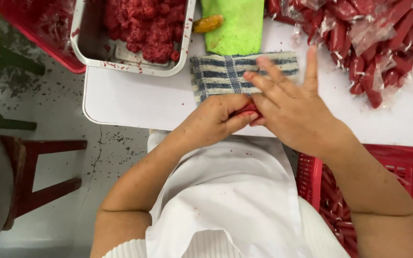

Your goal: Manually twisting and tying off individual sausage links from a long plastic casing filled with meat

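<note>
Head view. L hand (216, 119): fingers curled and clamped on a small red roll (247, 109), held at the near edge of the white worktop (130, 100). R hand (290, 107): fingers spread apart, flat, palm resting against the roll's other end. Just beyond: striped cloth (225, 74) w/ green sheet (233, 24) behind it. Far L: metal tray of red mince (139, 28). Far R: pile of wrapped red sticks (374, 43). Beside the lap, R: red crate (369, 186).
</note>
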